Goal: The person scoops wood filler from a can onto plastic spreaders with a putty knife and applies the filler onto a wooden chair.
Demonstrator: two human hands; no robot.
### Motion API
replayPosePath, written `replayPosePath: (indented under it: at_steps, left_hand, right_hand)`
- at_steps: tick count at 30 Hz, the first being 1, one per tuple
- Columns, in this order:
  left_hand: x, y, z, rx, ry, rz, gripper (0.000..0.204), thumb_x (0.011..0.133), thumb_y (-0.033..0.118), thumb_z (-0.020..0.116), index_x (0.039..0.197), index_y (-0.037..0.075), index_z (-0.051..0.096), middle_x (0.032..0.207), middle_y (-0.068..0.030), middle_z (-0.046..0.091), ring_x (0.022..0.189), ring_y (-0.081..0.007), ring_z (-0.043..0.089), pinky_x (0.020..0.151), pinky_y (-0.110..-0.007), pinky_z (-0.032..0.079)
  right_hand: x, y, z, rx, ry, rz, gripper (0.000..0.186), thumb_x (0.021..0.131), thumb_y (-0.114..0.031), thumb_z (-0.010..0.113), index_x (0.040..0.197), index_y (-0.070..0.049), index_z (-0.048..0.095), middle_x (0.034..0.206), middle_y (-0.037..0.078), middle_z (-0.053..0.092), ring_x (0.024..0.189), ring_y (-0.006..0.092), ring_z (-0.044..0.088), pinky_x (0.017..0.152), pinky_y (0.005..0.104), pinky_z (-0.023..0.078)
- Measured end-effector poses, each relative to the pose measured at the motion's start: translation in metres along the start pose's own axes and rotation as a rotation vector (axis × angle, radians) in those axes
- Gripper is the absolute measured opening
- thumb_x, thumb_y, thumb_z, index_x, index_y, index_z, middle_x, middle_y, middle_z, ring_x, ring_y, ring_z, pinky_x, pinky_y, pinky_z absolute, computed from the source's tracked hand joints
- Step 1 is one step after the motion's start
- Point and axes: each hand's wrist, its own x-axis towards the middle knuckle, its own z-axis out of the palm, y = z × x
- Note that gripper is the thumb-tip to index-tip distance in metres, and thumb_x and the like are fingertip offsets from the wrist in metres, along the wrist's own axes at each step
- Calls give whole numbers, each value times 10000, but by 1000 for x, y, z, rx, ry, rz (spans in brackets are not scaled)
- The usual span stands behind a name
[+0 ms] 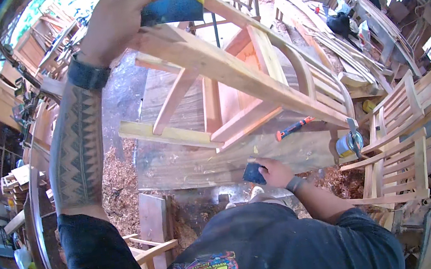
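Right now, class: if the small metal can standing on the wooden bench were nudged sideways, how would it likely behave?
The metal can stands upright on the wooden bench, so a light nudge would probably slide it rather than tip it. Knocked over, its round body would likely roll. It sits close to the bench's right end beside the slatted chairs, so it might drop off. Its weight cannot be judged.

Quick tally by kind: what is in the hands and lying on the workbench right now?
Sanding pads, dark blue: 2, one under the left hand at, one in the right hand at
Wooden chair frame on the workbench: 1
Orange-handled tool: 1
Metal can: 1
Total: 5
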Motion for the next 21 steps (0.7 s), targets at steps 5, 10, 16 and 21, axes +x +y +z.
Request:
replayPosePath:
  at_steps: [5,10,16,21]
  left_hand:
    - [28,19,8,-156,-67,-189,391,1063,129,682,1396,-76,670,1266,-128,758,1064,-192,744,960,-332,625]
    - [42,1,7,-134,-227,-290,396,1091,128,638,1434,-69,647,1303,-140,739,1121,-206,734,1036,-332,602]
    - [43,-5,-13,40,-453,-235,406,1092,226,652,1396,-43,668,1178,-102,772,1028,-199,740,968,-323,600]
    - [37,-16,-29,321,-558,158,401,1080,276,676,1346,-24,684,1137,-98,776,968,-187,743,915,-334,603]
  right_hand:
    - [22,-13,-23,420,-321,156,561,1005,-51,712,1552,-92,593,1387,155,714,1203,259,715,1095,394,549]
    - [75,-53,-48,463,-561,27,805,874,5,770,1627,-110,508,1477,124,635,1271,210,667,1086,351,546]
    - [138,-65,-11,746,-473,69,514,787,113,751,1250,-102,808,1383,106,690,1251,216,664,1120,326,503]
    - [154,-104,3,746,-387,-94,453,865,176,750,1219,-98,819,1418,91,649,1345,230,615,1149,365,496]
